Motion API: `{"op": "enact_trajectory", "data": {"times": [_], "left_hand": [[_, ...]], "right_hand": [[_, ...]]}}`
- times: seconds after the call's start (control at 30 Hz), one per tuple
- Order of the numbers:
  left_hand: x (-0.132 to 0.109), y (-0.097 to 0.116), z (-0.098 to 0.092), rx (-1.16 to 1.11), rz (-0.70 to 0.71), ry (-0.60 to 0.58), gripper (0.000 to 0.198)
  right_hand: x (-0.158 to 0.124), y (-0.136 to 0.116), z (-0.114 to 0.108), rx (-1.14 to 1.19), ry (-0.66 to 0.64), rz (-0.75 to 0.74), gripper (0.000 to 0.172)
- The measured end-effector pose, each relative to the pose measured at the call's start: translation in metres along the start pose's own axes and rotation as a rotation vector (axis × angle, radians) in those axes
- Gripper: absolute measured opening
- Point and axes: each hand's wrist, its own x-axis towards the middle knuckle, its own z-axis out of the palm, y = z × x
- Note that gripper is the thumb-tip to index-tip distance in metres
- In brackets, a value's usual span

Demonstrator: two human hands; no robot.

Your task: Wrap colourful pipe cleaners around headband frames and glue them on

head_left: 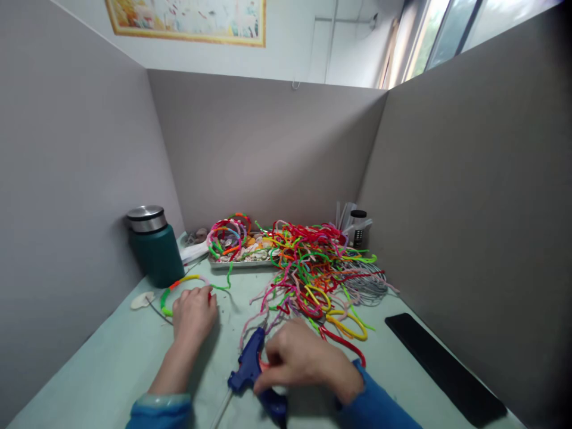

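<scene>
Hoop [190, 277], eight o'clock: likely light, springy; left hand [195, 310] closed on rim.
Glue gun [246, 364], six o'clock: probably rigid; take handle [274, 407]; right hand [301, 356], grip unclear.

Left hand [195, 313] pinching a multicolored loop [165, 299] of fuzzy stems, a person in blue sleeves [378, 402] works at a pale green table [107, 363], the right hand [304, 356] curled over a blue glue gun [245, 369] with a pale stick [222, 409] at its rear. Behind lie a bright tangle of stems [308, 256] and a metal tray [243, 265] of small pieces, flanked by a dark green bottle [156, 256] at left and a flat black strip [442, 366] at right, inside gray partitions [268, 143].
</scene>
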Motion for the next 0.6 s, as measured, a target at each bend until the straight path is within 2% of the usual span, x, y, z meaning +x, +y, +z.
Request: {"op": "enact_trajectory", "data": {"times": [0.1, 0.17, 0.27, 0.37, 0.5, 0.6], "left_hand": [[0.003, -0.002, 0.002, -0.001, 0.015, 0.016, 0.035], [0.004, -0.004, 0.004, 0.001, 0.015, 0.025, 0.035], [0.006, -0.006, 0.005, -0.021, 0.024, 0.044, 0.036], [0.007, -0.007, 0.006, -0.07, 0.017, 0.052, 0.037], [0.007, -0.018, 0.001, -0.111, -0.029, 0.029, 0.035], [0.006, -0.043, -0.007, -0.09, -0.118, 0.039, 0.036]], "right_hand": [[-0.003, -0.019, 0.005, -0.159, -0.13, 0.073, 0.053], [-0.005, -0.029, 0.009, -0.23, -0.169, 0.151, 0.046], [-0.01, -0.041, 0.019, -0.26, -0.147, 0.265, 0.027], [-0.018, -0.047, 0.029, -0.229, -0.138, 0.337, 0.028], [-0.035, -0.041, 0.041, -0.181, -0.211, 0.324, 0.027], [-0.049, -0.033, 0.042, -0.147, -0.109, 0.245, 0.019]]}}
